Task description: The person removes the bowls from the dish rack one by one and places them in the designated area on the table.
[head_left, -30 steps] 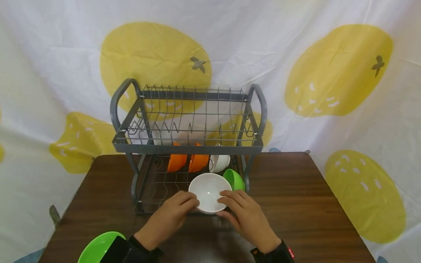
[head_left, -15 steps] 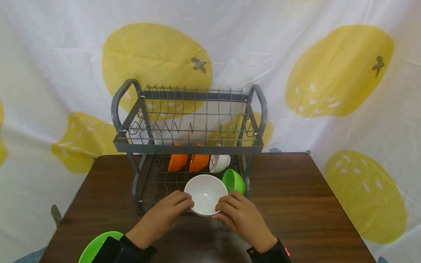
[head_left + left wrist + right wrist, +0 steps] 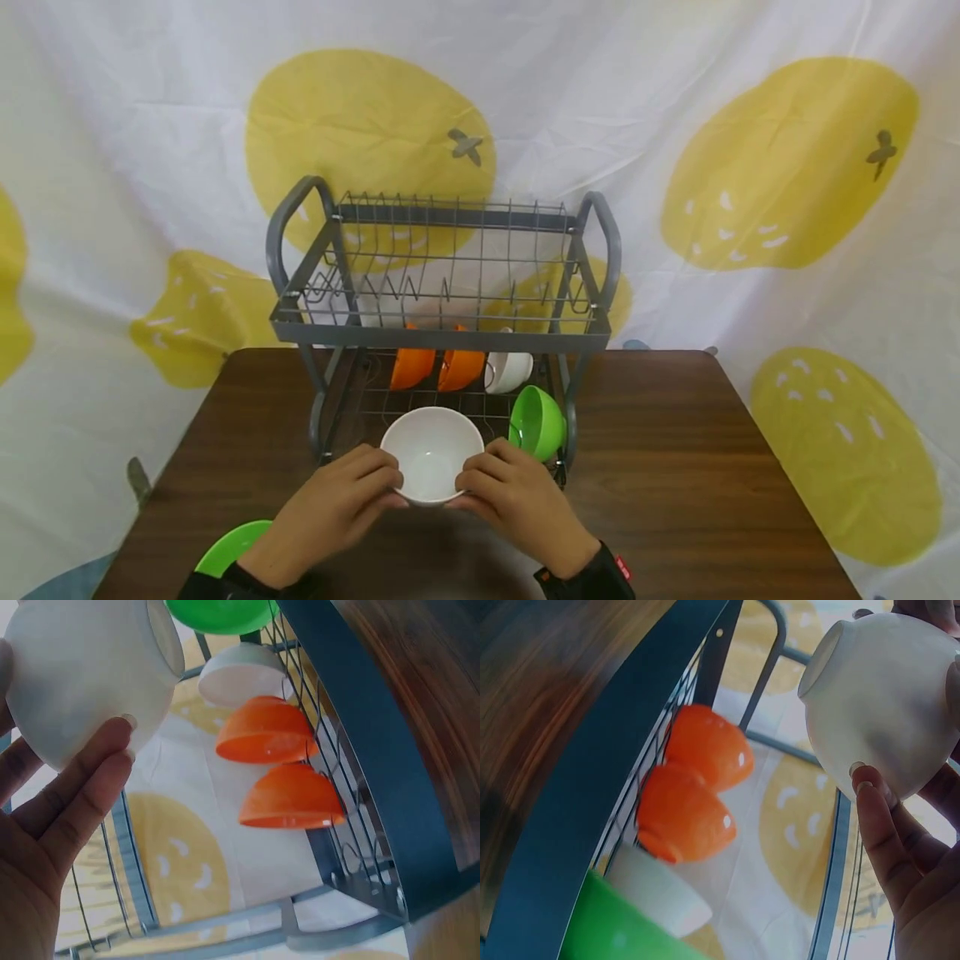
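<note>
The light is soft, the wrist views hazy.

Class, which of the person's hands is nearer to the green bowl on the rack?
Right. The right hand is just in front of the green bowl, slightly left, holding one side of a white bowl; the left hand holds that bowl's other side, farther left.

From afar I see the left hand [image 3: 337,504] and right hand [image 3: 516,500] grip 1 white bowl [image 3: 431,450] near the rack [image 3: 442,337] (low inside it sit 2 orange bowls [image 3: 461,370], another white bowl [image 3: 512,372] and 1 green bowl [image 3: 547,423]).
</note>
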A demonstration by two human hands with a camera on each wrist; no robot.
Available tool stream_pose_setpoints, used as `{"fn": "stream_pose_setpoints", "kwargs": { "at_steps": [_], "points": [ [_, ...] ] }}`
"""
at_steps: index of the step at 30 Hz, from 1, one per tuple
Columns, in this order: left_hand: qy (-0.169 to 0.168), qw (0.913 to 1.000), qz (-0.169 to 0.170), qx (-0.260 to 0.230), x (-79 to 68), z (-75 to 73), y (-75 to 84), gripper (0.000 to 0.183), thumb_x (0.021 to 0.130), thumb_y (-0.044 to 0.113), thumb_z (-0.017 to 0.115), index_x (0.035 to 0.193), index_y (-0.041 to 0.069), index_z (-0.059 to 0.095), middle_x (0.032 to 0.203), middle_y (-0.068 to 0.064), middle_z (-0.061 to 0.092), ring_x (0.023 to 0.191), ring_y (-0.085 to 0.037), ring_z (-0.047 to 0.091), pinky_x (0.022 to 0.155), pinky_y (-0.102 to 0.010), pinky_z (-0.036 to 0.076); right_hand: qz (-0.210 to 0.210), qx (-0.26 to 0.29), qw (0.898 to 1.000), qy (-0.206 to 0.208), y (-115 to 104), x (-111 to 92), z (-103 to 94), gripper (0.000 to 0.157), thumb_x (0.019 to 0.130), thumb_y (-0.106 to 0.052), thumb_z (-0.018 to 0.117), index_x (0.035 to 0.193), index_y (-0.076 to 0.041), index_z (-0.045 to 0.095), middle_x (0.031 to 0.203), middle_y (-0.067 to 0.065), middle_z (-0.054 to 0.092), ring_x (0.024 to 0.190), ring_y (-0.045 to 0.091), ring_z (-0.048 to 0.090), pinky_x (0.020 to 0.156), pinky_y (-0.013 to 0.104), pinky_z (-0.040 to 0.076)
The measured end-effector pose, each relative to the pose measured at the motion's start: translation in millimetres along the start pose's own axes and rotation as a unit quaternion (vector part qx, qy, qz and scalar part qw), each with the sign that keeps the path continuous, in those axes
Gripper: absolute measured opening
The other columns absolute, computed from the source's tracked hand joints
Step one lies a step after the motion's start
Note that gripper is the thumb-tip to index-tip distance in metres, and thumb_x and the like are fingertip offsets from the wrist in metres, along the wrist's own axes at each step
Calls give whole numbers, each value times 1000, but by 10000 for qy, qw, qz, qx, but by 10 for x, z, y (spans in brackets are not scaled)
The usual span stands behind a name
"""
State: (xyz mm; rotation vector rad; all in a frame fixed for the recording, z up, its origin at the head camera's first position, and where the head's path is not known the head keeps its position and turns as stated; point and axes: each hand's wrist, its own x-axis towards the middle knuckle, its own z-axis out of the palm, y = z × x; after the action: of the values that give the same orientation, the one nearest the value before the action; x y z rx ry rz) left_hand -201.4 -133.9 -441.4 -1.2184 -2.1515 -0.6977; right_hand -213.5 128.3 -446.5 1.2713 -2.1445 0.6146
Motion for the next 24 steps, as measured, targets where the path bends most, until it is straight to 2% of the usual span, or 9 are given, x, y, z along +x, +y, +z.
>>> {"fn": "stream_pose_setpoints", "kwargs": {
  "at_steps": [4, 9, 13, 17, 20, 24],
  "points": [
    [149, 9994, -181, 246, -113, -128, 20, 27, 96, 41, 56, 84, 18, 62, 90, 11, 57, 79, -8, 54, 67, -22, 46, -228, 44, 9997, 30, -80, 103, 112, 16, 92, -37, 61, 92, -21, 64, 93, -11, 60, 83, 10, 50, 77, 19, 45],
    [297, 9984, -406, 241, -284, -294, 44, 25, 91, 43, 62, 83, 20, 64, 88, 14, 57, 77, -5, 54, 65, -18, 46, -486, 91, 9988, 46, -183, 231, 261, 17, 92, -38, 61, 92, -21, 64, 93, -11, 61, 84, 9, 50, 78, 18, 45],
    [41, 9960, -844, 302, -459, -438, 93, 18, 84, 39, 73, 86, 24, 64, 91, 17, 56, 78, -2, 52, 67, -15, 44, -649, 143, 9978, 25, -264, 310, 410, 18, 91, -38, 62, 91, -21, 65, 93, -11, 61, 84, 8, 50, 80, 16, 44],
    [-186, 9886, -1390, 550, -651, -538, 157, 20, 77, 37, 79, 86, 31, 62, 90, 20, 55, 77, 0, 51, 69, -12, 43, -771, 183, 9968, -71, -362, 355, 558, 18, 89, -39, 66, 90, -21, 66, 91, -13, 61, 83, 6, 49, 80, 13, 43],
    [-69, 9841, -1610, 752, -786, -580, 197, 21, 75, 33, 81, 86, 32, 64, 88, 21, 57, 76, -1, 53, 70, -10, 44, -812, 296, 9960, -208, -438, 397, 642, 18, 88, -39, 67, 91, -22, 67, 92, -13, 61, 84, 6, 48, 81, 12, 42],
    [148, 9746, -1920, 1141, -948, -625, 253, 14, 80, 36, 77, 83, 27, 67, 83, 21, 57, 73, 0, 52, 66, -9, 44, -966, 288, 9945, -276, -537, 469, 749, 19, 88, -42, 66, 90, -22, 68, 91, -14, 61, 84, 5, 48, 80, 11, 41]
  ]
}}
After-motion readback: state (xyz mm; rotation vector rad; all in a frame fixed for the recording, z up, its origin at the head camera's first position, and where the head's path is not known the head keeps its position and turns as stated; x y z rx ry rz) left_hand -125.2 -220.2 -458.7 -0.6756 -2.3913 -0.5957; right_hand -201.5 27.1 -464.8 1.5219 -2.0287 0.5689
